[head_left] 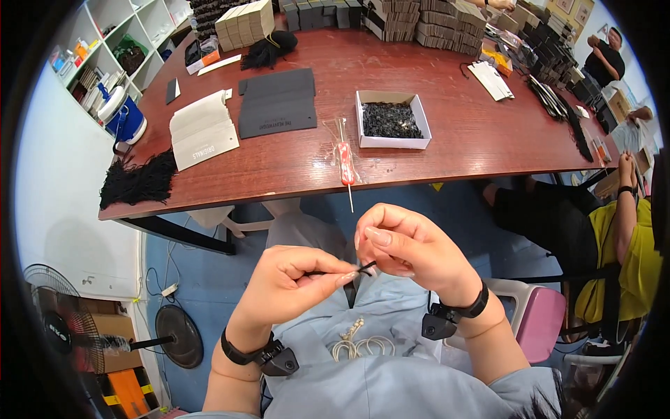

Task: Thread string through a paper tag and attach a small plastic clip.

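Note:
My left hand (296, 283) is closed in a pinch on a thin black cord (366, 268), whose short end sticks out past the fingertips. Close beside it, my right hand (412, 251) is curled with thumb and forefinger drawn together; what sits between them, if anything, is too small to make out. The cord's end lies right by the lower right fingers, and I cannot tell whether they touch it. Both hands are over my lap, in front of the table edge. On the table ahead lies a red-handled tool (345, 162) with a thin metal shaft, on clear plastic.
An open white box (396, 142) of small black pieces stands on the red-brown table (293, 171). Left of it lie a black card sheet (278, 105), a cream sheet (202, 129) and black cords (139, 179). White string (363, 347) rests on my lap. A person in yellow (607, 251) sits at right.

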A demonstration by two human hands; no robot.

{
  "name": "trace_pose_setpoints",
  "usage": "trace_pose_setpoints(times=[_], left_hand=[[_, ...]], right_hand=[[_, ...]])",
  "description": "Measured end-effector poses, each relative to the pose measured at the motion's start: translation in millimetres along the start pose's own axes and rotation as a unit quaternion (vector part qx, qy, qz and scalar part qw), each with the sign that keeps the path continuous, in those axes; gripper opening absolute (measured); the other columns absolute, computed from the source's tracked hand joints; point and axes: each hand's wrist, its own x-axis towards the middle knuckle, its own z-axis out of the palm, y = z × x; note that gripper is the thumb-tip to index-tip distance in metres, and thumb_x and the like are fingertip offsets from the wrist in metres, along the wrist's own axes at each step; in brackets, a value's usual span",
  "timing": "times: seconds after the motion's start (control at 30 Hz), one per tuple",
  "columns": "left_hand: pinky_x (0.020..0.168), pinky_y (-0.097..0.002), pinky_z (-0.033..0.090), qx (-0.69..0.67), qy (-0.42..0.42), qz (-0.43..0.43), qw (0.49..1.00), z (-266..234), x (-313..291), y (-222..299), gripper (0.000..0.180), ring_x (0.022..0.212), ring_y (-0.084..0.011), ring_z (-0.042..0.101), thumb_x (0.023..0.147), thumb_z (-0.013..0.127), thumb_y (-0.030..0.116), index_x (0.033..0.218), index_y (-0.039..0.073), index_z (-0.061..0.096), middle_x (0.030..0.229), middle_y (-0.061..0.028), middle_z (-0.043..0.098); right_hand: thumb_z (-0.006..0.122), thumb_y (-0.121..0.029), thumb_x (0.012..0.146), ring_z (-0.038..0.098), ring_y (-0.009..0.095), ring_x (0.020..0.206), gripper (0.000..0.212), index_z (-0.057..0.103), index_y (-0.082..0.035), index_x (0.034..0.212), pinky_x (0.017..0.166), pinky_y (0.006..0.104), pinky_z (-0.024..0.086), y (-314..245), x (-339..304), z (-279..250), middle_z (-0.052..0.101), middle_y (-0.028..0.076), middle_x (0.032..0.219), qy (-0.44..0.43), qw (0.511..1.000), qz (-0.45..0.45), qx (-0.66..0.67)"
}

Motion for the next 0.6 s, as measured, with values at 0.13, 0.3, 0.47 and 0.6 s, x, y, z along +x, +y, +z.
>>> trace_pose_setpoints(times=[0.13, 0.3, 0.47, 0.6], left_hand=[[0.045, -0.015, 0.035, 0.116, 0.134, 0.048, 0.983, 8.5, -3.4, -1.5, 0.009, 0.05, -0.002, 0.046, 0.071, 0.059, -0.001, 0.079, -0.002, 0.062, 0.065, -0.0043, 0.06], [0.043, -0.0133, 0.033, 0.161, 0.299, 0.123, 0.932, 16.5, -6.1, -7.1, 0.011, 0.05, -0.0001, 0.043, 0.072, 0.058, -0.002, 0.082, -0.003, 0.061, 0.064, -0.0035, 0.058], [0.043, -0.0111, 0.029, -0.105, 0.239, 0.079, 0.962, 12.9, -10.2, -7.2, 0.01, 0.052, 0.0014, 0.04, 0.074, 0.058, -0.002, 0.083, -0.004, 0.061, 0.067, 0.0013, 0.057], [0.044, -0.011, 0.029, -0.126, 0.214, 0.06, 0.967, 13.2, -13.0, -8.1, 0.011, 0.053, 0.0014, 0.041, 0.074, 0.058, -0.002, 0.084, -0.003, 0.061, 0.069, 0.0005, 0.057]], right_hand=[[0.045, -0.017, 0.086, 0.041, 0.002, 0.052, 0.017, 0.049, -0.002, 0.093, 0.043, 0.0148, 0.029, 5.5, -1.5, 7.3, 0.054, 0.004, 0.08, 0.045, 0.988, -0.101, -0.104], [0.042, -0.013, 0.086, 0.046, 0.003, 0.05, 0.017, 0.048, 0.0, 0.096, 0.047, 0.0145, 0.037, 3.6, -9.5, 20.6, 0.056, 0.007, 0.096, 0.042, 0.984, -0.128, -0.117], [0.049, -0.008, 0.082, 0.047, 0.002, 0.053, 0.019, 0.051, 0.0, 0.099, 0.046, 0.0139, 0.037, 4.0, 0.3, 18.3, 0.055, 0.006, 0.095, 0.112, 0.974, -0.131, -0.149], [0.056, -0.004, 0.077, 0.046, 0.002, 0.055, 0.021, 0.056, -0.002, 0.098, 0.046, 0.0142, 0.037, 7.4, 5.6, 15.9, 0.053, 0.004, 0.091, 0.082, 0.966, -0.165, -0.184]])
